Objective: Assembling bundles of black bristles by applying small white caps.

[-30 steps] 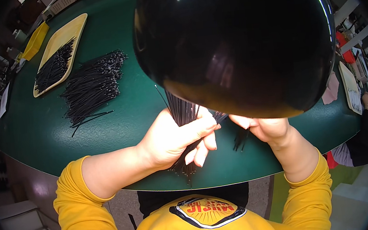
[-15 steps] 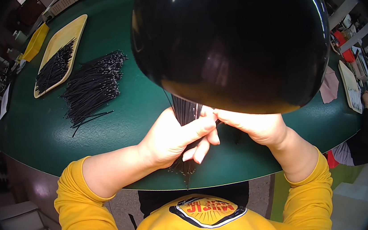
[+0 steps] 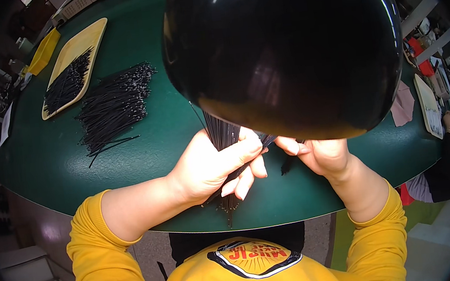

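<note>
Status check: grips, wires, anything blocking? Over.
Left grip closed around black wires. Right grip close by, hold unclear. Black dome hiding part of the bundle.

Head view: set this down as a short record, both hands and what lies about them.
Left hand: closed around a bundle of thin black strands
Right hand: beside the bundle, partly hidden; grip unclear
Glossy black dome: hides the bundle's upper end
Loose pile of black strands: directly on the green table, left of the hands
Pale yellow tray: beyond the pile, holding more black strands
Yellow bin: left of the tray
</note>
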